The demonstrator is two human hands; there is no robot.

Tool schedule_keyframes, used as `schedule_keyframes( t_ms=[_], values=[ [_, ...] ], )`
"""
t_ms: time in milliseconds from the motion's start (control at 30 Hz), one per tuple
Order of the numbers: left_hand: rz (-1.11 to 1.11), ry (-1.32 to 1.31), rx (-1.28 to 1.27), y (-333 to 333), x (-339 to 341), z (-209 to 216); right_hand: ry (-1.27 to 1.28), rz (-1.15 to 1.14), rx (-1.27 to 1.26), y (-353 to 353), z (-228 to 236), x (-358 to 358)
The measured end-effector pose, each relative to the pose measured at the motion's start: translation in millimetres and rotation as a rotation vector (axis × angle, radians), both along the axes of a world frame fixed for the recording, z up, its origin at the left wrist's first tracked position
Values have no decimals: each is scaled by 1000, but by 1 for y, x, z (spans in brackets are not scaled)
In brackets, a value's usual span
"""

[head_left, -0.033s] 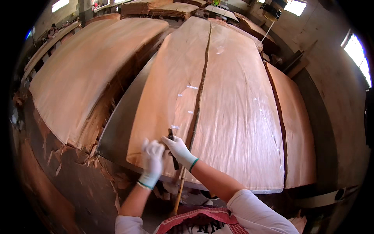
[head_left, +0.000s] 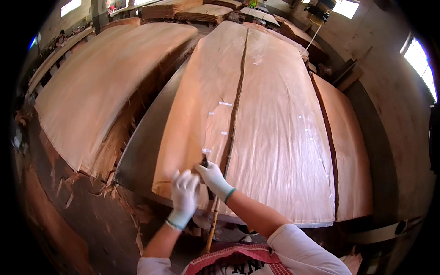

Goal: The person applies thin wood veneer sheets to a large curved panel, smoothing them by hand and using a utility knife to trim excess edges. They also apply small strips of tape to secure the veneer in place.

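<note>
My right hand, in a white glove with a green cuff, is closed on a dark, narrow hand tool whose tip points away from me. Close beside it on the left is my left hand, also gloved; motion blurs its fingers, so I cannot tell what they hold. Both hands are over the near end of a smooth orange-brown veneer sheet, beside its right-hand edge. A paler, wrinkled veneer sheet lies to the right, past a dark lengthwise gap. Short white tape pieces dot the surface.
A tall veneer stack with ragged edges stands to the left. Another orange sheet lies at far right. Torn scraps litter the floor at left. A bamboo pole stands near me, below the table edge. More stacks sit at the back.
My left hand has moved slightly right and toward me. The right hand has shifted a little to the right with the dark tool. The near left corner of the orange-brown sheet sits slightly farther right.
</note>
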State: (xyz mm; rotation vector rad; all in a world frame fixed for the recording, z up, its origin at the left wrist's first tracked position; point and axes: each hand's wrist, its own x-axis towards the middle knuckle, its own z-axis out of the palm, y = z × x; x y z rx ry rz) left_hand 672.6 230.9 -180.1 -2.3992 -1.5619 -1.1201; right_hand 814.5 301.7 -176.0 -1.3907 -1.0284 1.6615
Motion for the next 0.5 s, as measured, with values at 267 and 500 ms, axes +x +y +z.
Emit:
schedule_keyframes(
  t_ms=[267, 500],
  values=[
    [-331, -1088, -1578, -169, 45, -89, -258, -530, 26, -51, -116, 250],
    [-259, -1587, -1624, -137, 41, -65, -390, -569, -100, -116, -109, 278]
  ],
)
